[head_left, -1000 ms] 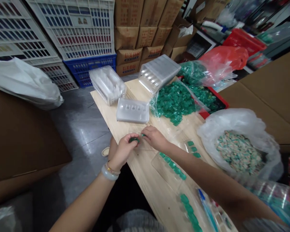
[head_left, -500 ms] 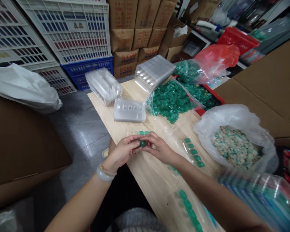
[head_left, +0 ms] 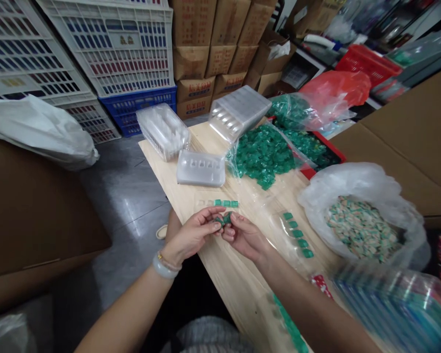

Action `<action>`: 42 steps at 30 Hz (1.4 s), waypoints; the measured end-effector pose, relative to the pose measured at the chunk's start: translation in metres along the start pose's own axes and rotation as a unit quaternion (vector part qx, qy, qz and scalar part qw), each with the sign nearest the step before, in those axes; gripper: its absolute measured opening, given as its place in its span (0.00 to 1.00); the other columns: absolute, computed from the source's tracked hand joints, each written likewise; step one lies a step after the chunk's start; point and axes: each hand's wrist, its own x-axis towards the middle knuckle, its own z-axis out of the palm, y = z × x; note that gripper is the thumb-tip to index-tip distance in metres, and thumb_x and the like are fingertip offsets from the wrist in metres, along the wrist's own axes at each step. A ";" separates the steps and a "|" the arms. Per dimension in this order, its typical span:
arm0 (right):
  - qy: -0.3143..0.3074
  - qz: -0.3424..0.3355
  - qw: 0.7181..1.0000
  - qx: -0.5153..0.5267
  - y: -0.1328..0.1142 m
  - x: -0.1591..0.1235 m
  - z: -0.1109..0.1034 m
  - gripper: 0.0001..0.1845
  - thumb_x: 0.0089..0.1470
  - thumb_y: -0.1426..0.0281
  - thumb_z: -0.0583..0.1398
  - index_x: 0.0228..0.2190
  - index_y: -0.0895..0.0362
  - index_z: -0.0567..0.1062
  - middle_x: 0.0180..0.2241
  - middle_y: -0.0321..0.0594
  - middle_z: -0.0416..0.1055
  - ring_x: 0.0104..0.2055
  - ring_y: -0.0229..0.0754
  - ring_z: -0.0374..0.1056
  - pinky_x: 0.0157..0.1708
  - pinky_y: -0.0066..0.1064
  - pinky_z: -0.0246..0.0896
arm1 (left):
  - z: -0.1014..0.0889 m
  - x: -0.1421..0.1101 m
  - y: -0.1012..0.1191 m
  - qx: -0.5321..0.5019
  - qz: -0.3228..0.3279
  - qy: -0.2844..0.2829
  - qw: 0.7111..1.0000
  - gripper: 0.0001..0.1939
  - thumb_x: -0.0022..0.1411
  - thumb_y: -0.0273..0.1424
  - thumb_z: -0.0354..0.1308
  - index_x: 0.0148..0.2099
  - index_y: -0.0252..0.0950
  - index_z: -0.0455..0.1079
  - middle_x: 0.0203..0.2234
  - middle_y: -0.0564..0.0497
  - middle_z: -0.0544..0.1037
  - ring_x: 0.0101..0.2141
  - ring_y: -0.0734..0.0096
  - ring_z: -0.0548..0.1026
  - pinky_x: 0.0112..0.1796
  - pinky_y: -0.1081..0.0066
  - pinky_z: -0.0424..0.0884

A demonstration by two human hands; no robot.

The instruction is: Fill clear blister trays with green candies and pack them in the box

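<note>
My left hand (head_left: 195, 229) pinches a small green piece (head_left: 218, 222) between thumb and fingers. Close against it, my right hand (head_left: 247, 236) grips another small green piece (head_left: 227, 217); whether the two are joined I cannot tell. Just beyond my fingers lies a clear plastic tray (head_left: 206, 202) with green pieces in some of its hollows. To the right is another clear tray (head_left: 284, 235) with a row of green pieces. Farther back, a large heap of shiny green pieces (head_left: 260, 154) spreads over a clear bag on the wooden table (head_left: 228, 279).
Stacked clear trays (head_left: 163, 132) and an upturned tray (head_left: 200, 169) stand at the table's far left. A white bag (head_left: 375, 176) of small mixed-colour pieces sits right, near stacked clear packs (head_left: 397, 299). Crates (head_left: 113, 44) and cartons (head_left: 194, 29) line the back.
My hands have drawn slightly apart and turned, and two green pieces now show between the fingers. The whole view has shifted slightly. A red patterned packet shows beside my right forearm.
</note>
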 end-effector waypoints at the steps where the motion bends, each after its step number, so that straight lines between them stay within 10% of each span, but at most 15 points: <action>1: 0.014 -0.017 1.000 -0.005 -0.002 0.001 -0.002 0.14 0.47 0.57 0.56 0.23 0.55 0.64 0.19 0.32 0.56 0.19 0.31 0.51 0.19 0.26 0.52 | -0.002 -0.003 0.003 -0.017 -0.007 -0.011 1.000 0.19 0.47 0.26 0.61 0.45 0.38 0.68 0.27 0.52 0.69 0.26 0.79 0.66 0.29 0.76 0.63; 7: 0.079 -0.142 0.949 -0.272 -0.023 0.022 -0.017 0.10 0.49 0.62 0.55 0.31 0.55 0.67 0.25 0.35 0.63 0.27 0.37 0.62 0.29 0.32 0.60 | -0.024 -0.009 0.013 0.053 0.023 0.116 0.992 0.17 0.48 0.28 0.60 0.43 0.35 0.69 0.28 0.52 0.69 0.25 0.80 0.66 0.28 0.77 0.63; 14: -0.039 -0.208 0.585 -0.783 -0.029 0.064 0.001 0.11 0.52 0.77 0.50 0.35 0.61 0.71 0.35 0.48 0.68 0.40 0.44 0.63 0.38 0.34 0.56 | -0.025 0.014 -0.003 0.173 0.066 0.210 0.960 0.15 0.49 0.28 0.55 0.42 0.32 0.69 0.32 0.49 0.72 0.24 0.79 0.67 0.28 0.74 0.65; 17: -0.096 -0.215 0.505 -0.831 -0.031 0.072 0.005 0.10 0.52 0.76 0.52 0.34 0.60 0.72 0.33 0.46 0.69 0.38 0.45 0.63 0.38 0.35 0.54 | -0.026 0.017 -0.007 0.201 0.073 0.218 0.952 0.14 0.49 0.26 0.54 0.40 0.32 0.69 0.31 0.49 0.73 0.23 0.78 0.66 0.27 0.75 0.65; 28: -0.095 -0.230 0.551 -0.797 -0.015 0.077 0.002 0.07 0.50 0.71 0.57 0.32 0.60 0.73 0.32 0.43 0.68 0.38 0.43 0.61 0.39 0.34 0.53 | -0.031 0.019 -0.015 0.103 0.107 0.239 0.960 0.18 0.47 0.28 0.58 0.43 0.32 0.67 0.31 0.50 0.73 0.25 0.79 0.68 0.29 0.74 0.67; 34: 0.004 -0.298 0.647 -0.701 -0.015 0.049 0.006 0.17 0.50 0.69 0.57 0.42 0.60 0.68 0.38 0.46 0.68 0.42 0.45 0.61 0.42 0.39 0.55 | -0.021 0.008 -0.002 -0.064 0.080 0.224 0.969 0.14 0.48 0.28 0.58 0.40 0.30 0.70 0.34 0.46 0.75 0.35 0.72 0.72 0.39 0.71 0.67; 42: -0.040 -0.304 0.791 -0.530 -0.012 0.028 0.015 0.12 0.50 0.71 0.56 0.40 0.55 0.70 0.32 0.38 0.65 0.31 0.34 0.63 0.33 0.30 0.62 | -0.010 0.007 0.007 -0.023 0.040 0.189 0.981 0.12 0.44 0.24 0.60 0.36 0.30 0.70 0.30 0.50 0.75 0.31 0.76 0.73 0.35 0.75 0.69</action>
